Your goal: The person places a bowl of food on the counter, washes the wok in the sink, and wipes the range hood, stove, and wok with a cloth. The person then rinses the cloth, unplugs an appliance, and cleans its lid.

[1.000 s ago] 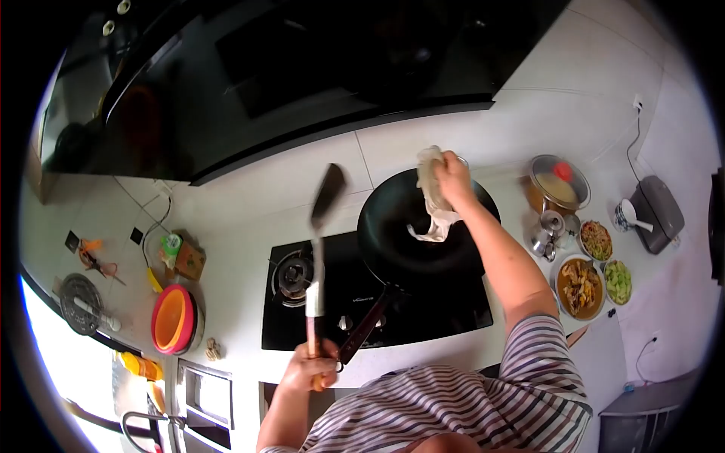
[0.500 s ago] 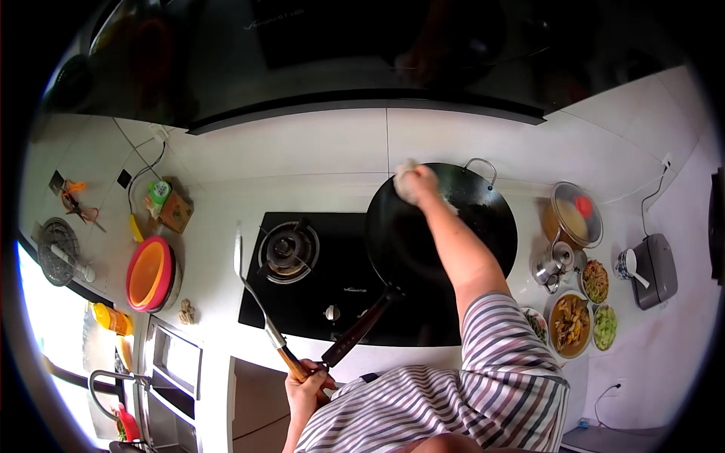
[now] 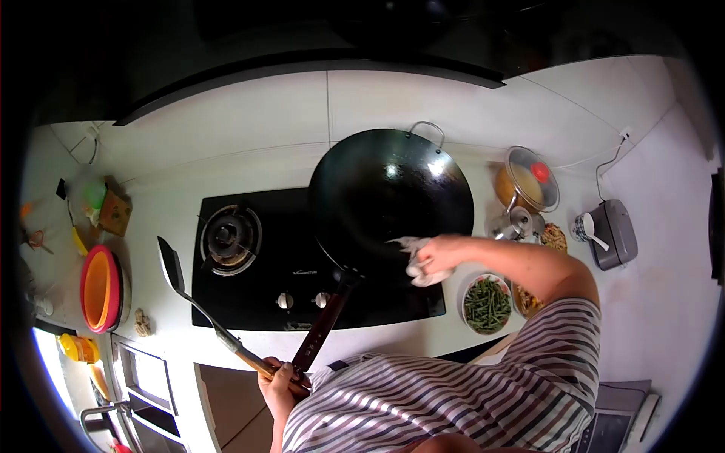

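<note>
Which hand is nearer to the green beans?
Right. The right hand is beyond and left of the green beans, by the wok; the left hand is farther left, holding the spatula.

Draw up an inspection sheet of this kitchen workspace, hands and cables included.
Surface: pale countertop with black glass gas hob.
Things in use: round black metal wok; long metal spatula with wooden handle; crumpled off-white cloth.
Clutter: round white bowl of green beans at right; nested red and orange oval basins at left.
Hands: left hand grips the spatula beside the wok's handle; right hand holds the cloth by the wok's near rim.
Cables: thin dark cord by the right wall.
Surroundings: white tiled wall.
</note>
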{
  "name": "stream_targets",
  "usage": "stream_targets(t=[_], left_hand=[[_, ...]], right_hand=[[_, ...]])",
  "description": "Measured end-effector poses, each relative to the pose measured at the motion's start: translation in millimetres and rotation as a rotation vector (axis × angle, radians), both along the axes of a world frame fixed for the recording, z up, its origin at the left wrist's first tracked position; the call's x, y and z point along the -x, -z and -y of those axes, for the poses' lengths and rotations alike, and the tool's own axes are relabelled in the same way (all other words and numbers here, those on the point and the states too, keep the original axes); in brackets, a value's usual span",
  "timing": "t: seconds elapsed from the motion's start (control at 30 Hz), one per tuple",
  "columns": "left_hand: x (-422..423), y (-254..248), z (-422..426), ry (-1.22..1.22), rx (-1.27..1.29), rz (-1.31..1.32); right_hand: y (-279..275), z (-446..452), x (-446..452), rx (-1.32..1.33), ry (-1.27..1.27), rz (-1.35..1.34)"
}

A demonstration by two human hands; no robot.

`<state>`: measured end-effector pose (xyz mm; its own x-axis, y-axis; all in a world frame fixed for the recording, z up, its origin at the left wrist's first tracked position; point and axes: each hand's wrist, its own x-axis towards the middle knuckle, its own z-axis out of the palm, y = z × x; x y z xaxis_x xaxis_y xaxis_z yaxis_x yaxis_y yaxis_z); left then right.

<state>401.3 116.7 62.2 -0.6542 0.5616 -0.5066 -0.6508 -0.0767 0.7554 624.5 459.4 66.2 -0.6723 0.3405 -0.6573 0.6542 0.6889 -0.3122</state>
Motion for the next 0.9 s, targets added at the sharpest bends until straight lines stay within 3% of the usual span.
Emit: stream_targets(t=[0.17, 0.23, 0.37, 0.43, 0.47, 0.7, 0.8, 0.9], left_hand=[[6, 2, 1, 0.076, 0.004, 0.028], [9, 2, 7, 0.091, -0.039, -0.02], [17, -10, 20, 0.16, -0.078, -0.003], [19, -10, 22, 0.204, -0.054, -0.014], [19, -10, 22, 0.206, -0.052, 0.0], [19, -7, 18, 0.22, 0.094, -0.058], [20, -6, 17, 0.201, 0.103, -0.046], [20, -2, 18, 0.201, 0.088, -0.069]], right_hand=[[2, -81, -37, -0.68, -0.146, 0.268], [19, -114, -35, -0.973, -0.231, 0.222], [23, -151, 1, -1.189, -0.253, 0.086], [41, -174, 20, -1.374, -0.206, -0.168], [42, -178, 32, -1.35, -0.168, -0.346], [88, -168, 122, -1.218, 0.057, -0.797], [95, -127, 146, -0.806, 0.074, -0.889], [92, -97, 144, -0.723, -0.12, -0.788]])
